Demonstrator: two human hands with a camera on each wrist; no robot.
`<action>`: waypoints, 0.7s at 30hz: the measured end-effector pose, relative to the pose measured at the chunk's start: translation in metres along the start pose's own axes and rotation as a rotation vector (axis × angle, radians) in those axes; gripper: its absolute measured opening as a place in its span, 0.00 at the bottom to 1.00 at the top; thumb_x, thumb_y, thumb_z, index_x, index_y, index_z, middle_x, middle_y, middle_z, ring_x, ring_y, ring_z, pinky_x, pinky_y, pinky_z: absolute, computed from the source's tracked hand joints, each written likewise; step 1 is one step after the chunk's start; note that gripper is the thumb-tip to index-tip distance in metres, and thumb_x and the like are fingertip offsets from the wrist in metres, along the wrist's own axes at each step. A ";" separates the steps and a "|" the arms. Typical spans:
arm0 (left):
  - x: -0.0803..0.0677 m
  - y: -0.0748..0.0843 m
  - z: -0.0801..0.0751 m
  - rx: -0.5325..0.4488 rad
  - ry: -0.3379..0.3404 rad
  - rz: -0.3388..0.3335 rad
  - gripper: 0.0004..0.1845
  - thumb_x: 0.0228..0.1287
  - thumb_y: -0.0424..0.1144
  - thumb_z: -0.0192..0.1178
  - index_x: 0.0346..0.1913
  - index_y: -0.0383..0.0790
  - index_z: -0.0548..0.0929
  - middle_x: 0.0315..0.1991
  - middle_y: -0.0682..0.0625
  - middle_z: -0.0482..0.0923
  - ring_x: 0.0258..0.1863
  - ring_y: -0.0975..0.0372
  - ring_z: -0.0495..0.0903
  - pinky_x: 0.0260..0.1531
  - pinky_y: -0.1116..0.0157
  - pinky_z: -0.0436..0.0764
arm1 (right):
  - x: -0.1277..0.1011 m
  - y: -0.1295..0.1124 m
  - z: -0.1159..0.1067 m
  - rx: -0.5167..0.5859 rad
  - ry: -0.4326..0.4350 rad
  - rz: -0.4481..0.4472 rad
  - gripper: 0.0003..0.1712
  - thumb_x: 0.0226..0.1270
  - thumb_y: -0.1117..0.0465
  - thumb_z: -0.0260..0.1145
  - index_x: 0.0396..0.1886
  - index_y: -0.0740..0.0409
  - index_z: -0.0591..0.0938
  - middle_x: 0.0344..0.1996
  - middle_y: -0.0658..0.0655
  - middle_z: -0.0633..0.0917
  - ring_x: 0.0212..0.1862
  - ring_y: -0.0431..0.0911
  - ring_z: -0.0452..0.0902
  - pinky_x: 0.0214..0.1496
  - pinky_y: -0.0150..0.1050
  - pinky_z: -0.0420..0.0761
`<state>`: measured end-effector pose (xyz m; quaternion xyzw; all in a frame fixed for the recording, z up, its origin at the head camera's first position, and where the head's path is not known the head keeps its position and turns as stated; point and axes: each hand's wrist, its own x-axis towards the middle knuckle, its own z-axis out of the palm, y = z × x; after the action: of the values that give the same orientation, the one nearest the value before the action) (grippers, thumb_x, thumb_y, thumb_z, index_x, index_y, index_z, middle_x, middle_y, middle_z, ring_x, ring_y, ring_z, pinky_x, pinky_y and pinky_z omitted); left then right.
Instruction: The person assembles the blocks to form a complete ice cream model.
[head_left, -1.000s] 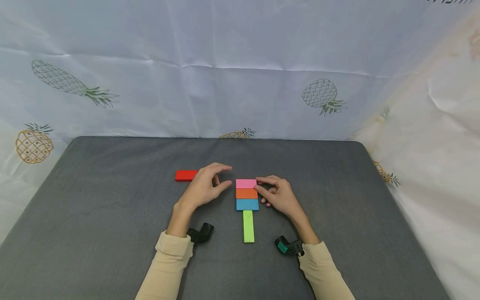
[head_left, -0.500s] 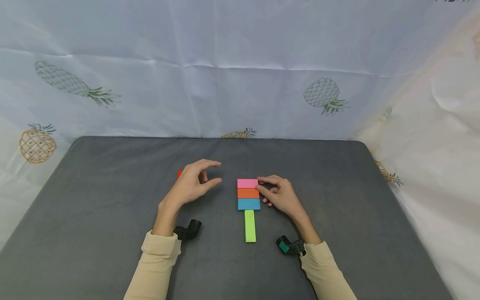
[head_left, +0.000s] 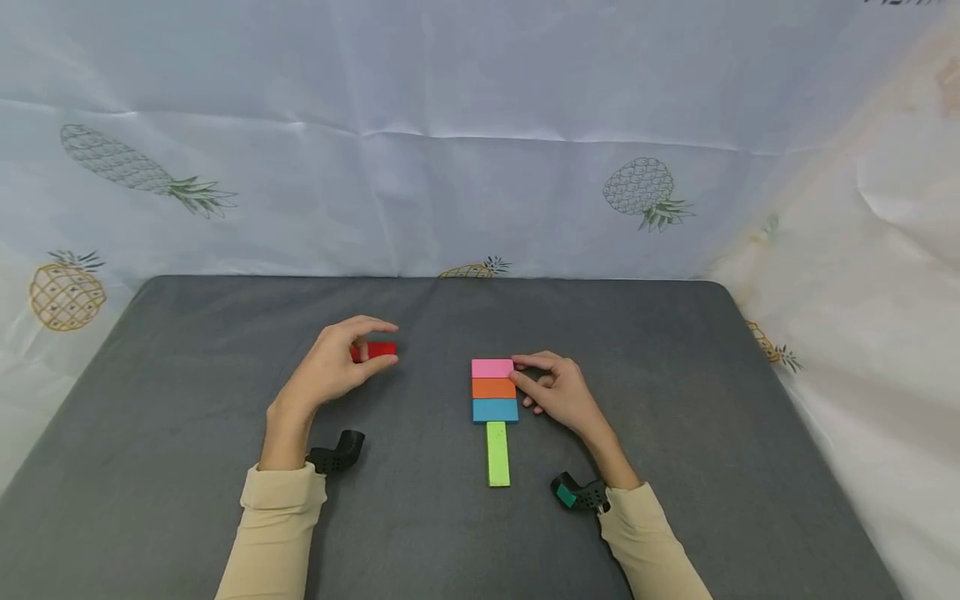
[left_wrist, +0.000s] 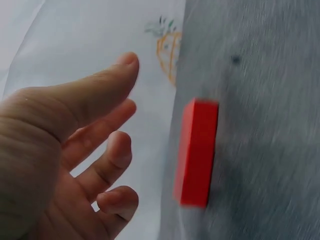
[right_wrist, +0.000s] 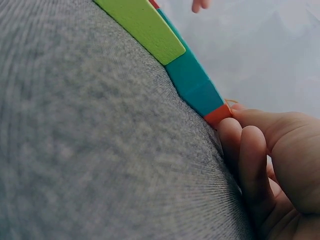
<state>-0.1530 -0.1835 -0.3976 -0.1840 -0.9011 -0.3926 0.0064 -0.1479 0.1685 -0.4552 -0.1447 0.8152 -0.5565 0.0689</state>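
Note:
My left hand (head_left: 326, 367) hovers over a red block (head_left: 382, 349), thumb and forefinger spread with a gap between them. In the left wrist view the red block (left_wrist: 197, 152) lies apart from the fingertips. A pink block (head_left: 492, 368), an orange block (head_left: 493, 388) and a blue block (head_left: 495, 410) lie edge to edge in a column. Below them a green block (head_left: 498, 454) points lengthwise towards me. At the column's right end my right hand (head_left: 558, 392) pinches the pink block's end between forefinger and thumb; in the right wrist view the thumb is beside the orange block (right_wrist: 218, 115).
Grey cloth covers the table (head_left: 420, 533). Behind its far edge hangs a pale curtain (head_left: 480, 183) with pineapple prints. Each wrist wears a black camera mount, one on the left (head_left: 337, 452) and one on the right (head_left: 581, 493).
My left hand has moved left, away from the column and over to the red block, with its thumb and forefinger apart. The right hand and the column of blocks have stayed still.

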 end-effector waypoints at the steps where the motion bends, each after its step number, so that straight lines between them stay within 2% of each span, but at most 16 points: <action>1: -0.002 -0.002 -0.003 0.006 0.000 -0.007 0.22 0.62 0.32 0.72 0.59 0.34 0.83 0.49 0.39 0.82 0.23 0.67 0.69 0.24 0.68 0.71 | 0.000 0.000 0.000 0.001 -0.002 0.001 0.20 0.71 0.62 0.69 0.59 0.65 0.84 0.53 0.69 0.81 0.21 0.35 0.80 0.23 0.33 0.81; 5: -0.008 -0.009 -0.012 0.017 0.008 -0.030 0.21 0.63 0.32 0.71 0.59 0.34 0.83 0.48 0.39 0.82 0.24 0.67 0.69 0.23 0.68 0.70 | 0.000 -0.001 0.001 0.005 -0.004 0.005 0.20 0.71 0.62 0.69 0.60 0.65 0.84 0.54 0.69 0.81 0.21 0.35 0.80 0.23 0.34 0.81; 10: -0.013 -0.015 -0.018 0.028 0.014 -0.053 0.22 0.63 0.32 0.71 0.60 0.33 0.82 0.53 0.38 0.81 0.24 0.67 0.70 0.23 0.68 0.70 | -0.001 -0.001 0.000 -0.001 -0.003 0.016 0.20 0.71 0.61 0.69 0.60 0.64 0.84 0.54 0.68 0.81 0.21 0.35 0.81 0.23 0.34 0.81; 16: -0.015 -0.020 -0.021 0.047 0.021 -0.103 0.23 0.64 0.31 0.70 0.62 0.32 0.81 0.51 0.37 0.80 0.22 0.65 0.70 0.22 0.68 0.70 | 0.000 0.000 0.000 -0.007 -0.004 0.019 0.20 0.71 0.61 0.70 0.60 0.63 0.84 0.53 0.68 0.82 0.22 0.35 0.81 0.24 0.33 0.82; 21: -0.015 -0.024 -0.019 0.078 0.011 -0.122 0.23 0.65 0.30 0.68 0.62 0.30 0.80 0.54 0.35 0.79 0.23 0.65 0.70 0.23 0.68 0.70 | 0.001 0.000 0.000 -0.004 -0.004 0.016 0.20 0.71 0.61 0.70 0.60 0.63 0.84 0.53 0.68 0.82 0.22 0.35 0.81 0.24 0.33 0.82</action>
<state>-0.1499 -0.2171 -0.4040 -0.1263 -0.9251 -0.3580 -0.0053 -0.1485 0.1679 -0.4553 -0.1394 0.8172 -0.5542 0.0744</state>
